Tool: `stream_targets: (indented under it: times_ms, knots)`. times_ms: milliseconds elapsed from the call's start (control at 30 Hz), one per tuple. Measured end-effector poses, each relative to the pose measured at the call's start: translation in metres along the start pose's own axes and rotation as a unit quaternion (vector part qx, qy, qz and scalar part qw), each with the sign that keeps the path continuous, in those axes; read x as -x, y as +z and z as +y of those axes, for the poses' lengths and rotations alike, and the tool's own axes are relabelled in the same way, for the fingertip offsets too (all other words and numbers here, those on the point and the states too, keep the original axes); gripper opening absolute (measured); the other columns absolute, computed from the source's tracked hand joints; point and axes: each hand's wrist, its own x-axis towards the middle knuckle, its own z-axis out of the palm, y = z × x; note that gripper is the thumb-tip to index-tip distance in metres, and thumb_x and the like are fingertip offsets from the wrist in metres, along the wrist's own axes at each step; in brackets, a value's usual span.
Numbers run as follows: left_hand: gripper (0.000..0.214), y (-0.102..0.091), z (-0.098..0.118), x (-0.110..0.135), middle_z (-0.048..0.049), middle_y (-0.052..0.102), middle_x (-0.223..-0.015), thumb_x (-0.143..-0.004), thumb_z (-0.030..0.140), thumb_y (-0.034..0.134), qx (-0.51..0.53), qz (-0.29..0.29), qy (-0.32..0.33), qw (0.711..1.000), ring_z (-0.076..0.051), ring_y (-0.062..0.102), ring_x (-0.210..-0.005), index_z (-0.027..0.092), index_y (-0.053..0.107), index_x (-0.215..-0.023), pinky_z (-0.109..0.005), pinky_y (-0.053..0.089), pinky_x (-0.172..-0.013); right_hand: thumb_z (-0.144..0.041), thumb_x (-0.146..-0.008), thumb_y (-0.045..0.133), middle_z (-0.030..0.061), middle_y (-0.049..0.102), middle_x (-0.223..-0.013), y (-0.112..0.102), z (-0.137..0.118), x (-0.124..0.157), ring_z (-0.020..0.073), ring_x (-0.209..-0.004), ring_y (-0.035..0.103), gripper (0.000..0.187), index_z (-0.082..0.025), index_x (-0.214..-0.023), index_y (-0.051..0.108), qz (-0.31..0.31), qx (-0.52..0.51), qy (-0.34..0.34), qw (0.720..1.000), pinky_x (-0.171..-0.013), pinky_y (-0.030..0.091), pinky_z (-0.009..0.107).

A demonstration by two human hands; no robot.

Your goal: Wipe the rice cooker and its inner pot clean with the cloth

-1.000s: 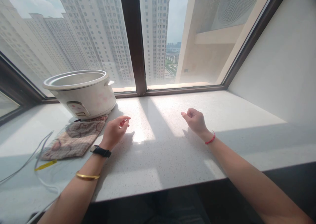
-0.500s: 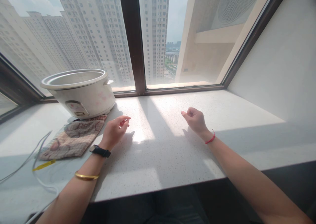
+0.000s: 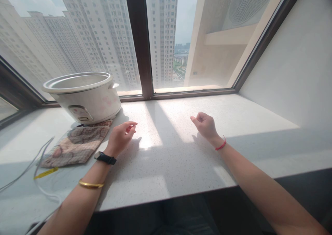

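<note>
Barely any shift shows since a second ago: the white cooker pot [image 3: 102,105] sits a touch higher and further left in your view, along with the sill [image 3: 166,169], which suggests a slight turn of your head, while both your hands keep their places.

Your left hand [image 3: 119,135] is the nearer one by far. From it, the pot lies beyond and to the left, close to the window frame [image 3: 147,69], its wide oval rim running roughly left to right across your view. Between the pot and your left wrist lies the patterned cloth [image 3: 77,143], just beside your arm, slanting from near left to far right. You can't tell from here whether the pot's base rests on the cloth's far edge or only meets it.

Your left fingers curl loosely, leaving a gap by the thumb, with nothing visible in them. Your right hand [image 3: 206,125], well apart across the sill, is folded into a fist with the thumb out; its palm side is hidden. A white cord [image 3: 49,194] with a yellow tag [image 3: 46,173] trails left of your left forearm.
</note>
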Motion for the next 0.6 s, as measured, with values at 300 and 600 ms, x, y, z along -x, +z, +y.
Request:
stream_targets:
  times_ms: [300, 600]
  knots:
    - [0.052, -0.042, -0.009, -0.039, -0.0211, 0.055, -0.138, -0.083, 0.027, 0.066, -0.092, 0.370, 0.147, 0.913, -0.032, 0.049, -0.133, 0.007, 0.058, -0.131, -0.050, 0.037, -0.116, -0.040, -0.078, 0.060, -0.0071, 0.028, -0.051, 0.007, 0.000, 0.000, 0.0099, -0.052, 0.028, 0.043, -0.024, -0.055, 0.028, -0.024, -0.005, 0.025, 0.999, -0.054, 0.026, 0.028]
    - [0.052, -0.143, -0.095, -0.125, -0.0217, 0.037, -0.145, -0.085, 0.017, 0.053, 0.003, 0.474, -0.203, 0.857, -0.029, 0.036, -0.139, 0.000, 0.040, -0.132, -0.047, 0.017, -0.123, -0.045, -0.087, 0.063, 0.0038, 0.067, -0.081, 0.096, -0.049, -0.041, 0.0180, -0.073, 0.060, 0.023, -0.022, -0.086, 0.062, -0.234, -0.034, -0.016, 0.972, -0.071, 0.046, 0.033]
